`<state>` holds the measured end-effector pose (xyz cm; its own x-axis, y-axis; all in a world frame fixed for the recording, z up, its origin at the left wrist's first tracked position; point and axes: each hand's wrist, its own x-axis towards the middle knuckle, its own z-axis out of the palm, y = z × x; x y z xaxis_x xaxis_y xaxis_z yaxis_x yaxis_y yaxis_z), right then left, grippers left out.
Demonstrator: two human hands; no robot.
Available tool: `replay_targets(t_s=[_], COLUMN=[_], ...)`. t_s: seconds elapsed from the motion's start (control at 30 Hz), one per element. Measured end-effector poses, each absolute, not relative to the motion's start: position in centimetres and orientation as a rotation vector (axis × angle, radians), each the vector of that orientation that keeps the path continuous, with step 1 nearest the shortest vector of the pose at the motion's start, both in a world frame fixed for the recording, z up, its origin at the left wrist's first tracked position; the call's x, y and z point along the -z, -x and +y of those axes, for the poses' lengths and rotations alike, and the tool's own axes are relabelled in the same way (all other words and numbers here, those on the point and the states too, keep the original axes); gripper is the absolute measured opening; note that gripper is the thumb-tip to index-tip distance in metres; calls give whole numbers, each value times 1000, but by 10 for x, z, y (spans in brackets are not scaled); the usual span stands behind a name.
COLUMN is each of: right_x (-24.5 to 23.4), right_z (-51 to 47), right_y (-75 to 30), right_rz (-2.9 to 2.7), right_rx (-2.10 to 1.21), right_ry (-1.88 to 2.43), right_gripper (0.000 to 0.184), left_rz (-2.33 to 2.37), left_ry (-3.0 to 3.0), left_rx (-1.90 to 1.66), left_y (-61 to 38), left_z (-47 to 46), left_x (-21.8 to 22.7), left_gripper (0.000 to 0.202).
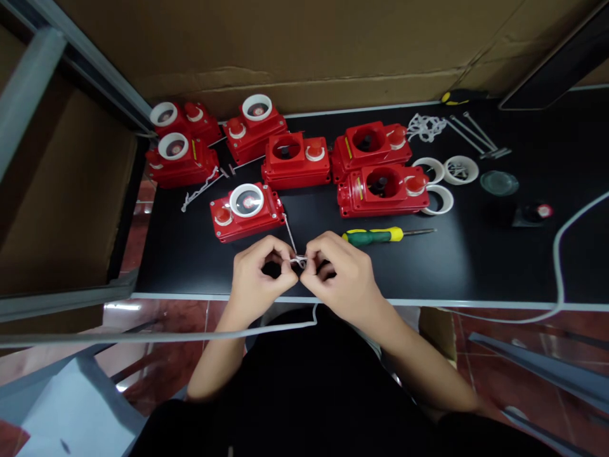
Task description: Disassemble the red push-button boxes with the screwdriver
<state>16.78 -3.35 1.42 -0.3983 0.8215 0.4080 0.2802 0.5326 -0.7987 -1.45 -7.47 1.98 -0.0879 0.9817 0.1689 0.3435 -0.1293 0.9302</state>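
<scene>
Both my hands pinch a thin white cord (291, 236) close to the table's front edge. My left hand (259, 273) is closed on one part of it, and my right hand (340, 270) on another, with a small loop between the fingertips. From there the cord runs up to the corner of a red box (250, 223), which has a white-ringed round window (247, 200) and a red knob (222, 216). Just beyond my right hand lies a green and yellow screwdriver (375, 236).
More red boxes stand behind: some with white rings (172, 146), others with open round holes (380, 183). At right are white rings (438, 200), a cup of screws (460, 170), bundled white cord (427, 127), metal rods (469, 134) and a glass disc (499, 183). A grey cable (559, 266) crosses the table's edge.
</scene>
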Motion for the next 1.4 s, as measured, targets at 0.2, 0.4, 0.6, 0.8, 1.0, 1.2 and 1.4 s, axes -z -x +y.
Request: replay_targets(t_s=[0.2, 0.4, 0.6, 0.8, 1.0, 1.2, 1.4], right_x=[-15, -15, -11, -12, -13, -15, -16], right_z=[-39, -35, -35, -36, -37, -39, -38], right_y=[-173, -174, -174, -174, -173, -172, -170], right_rz=[-1805, -1957, -1920, -1810, -1630, -1431, -1360], right_rx=[-1100, -981, -1077, -1274, -1453, -1607, -1611], right_ry=[870, 764, 829, 927, 923, 918, 936], right_gripper=[25, 17, 7, 8, 10, 10, 10], left_rz=[1450, 1446, 1466, 1528, 1505, 1408, 1435], left_ry=[-1432, -1417, -1503, -1556, -1531, -1539, -1516], left_rx=[-1260, -1256, -1211, -1178, -1187, -1209, -1216], left_y=[15, 16, 14, 12, 12, 14, 12], left_z=[-78, -77, -75, -72, -74, -77, -77], left_x=[-17, -18, -22, -24, -24, -22, -22], left_gripper=[13, 14, 14, 14, 11, 17, 10])
